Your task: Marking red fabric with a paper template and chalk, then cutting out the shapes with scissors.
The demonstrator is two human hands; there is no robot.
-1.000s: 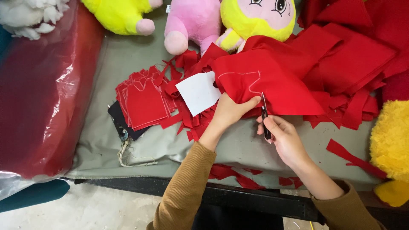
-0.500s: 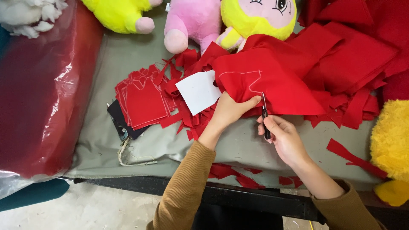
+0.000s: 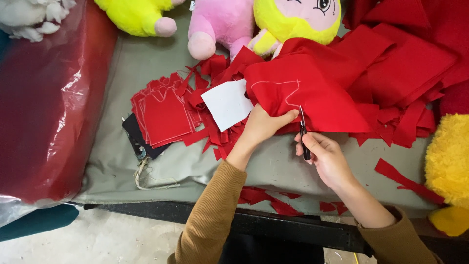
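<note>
My left hand [image 3: 264,128] pinches the near edge of a red felt sheet [image 3: 312,93] that carries a white chalk outline. My right hand [image 3: 326,157] grips black-handled scissors [image 3: 304,134], whose blades point up into the felt's edge just right of my left thumb. A white card template [image 3: 228,103] lies to the left of the felt. Further left sits a stack of cut red felt pieces [image 3: 163,112] on a dark cloth.
Pink [image 3: 220,24] and yellow [image 3: 298,19] plush toys lie at the back of the grey table [image 3: 273,166]. More red fabric [image 3: 415,58] is heaped at the right, beside a yellow plush [image 3: 449,161]. A plastic-wrapped red bundle [image 3: 44,102] fills the left. Red scraps [image 3: 405,181] litter the front edge.
</note>
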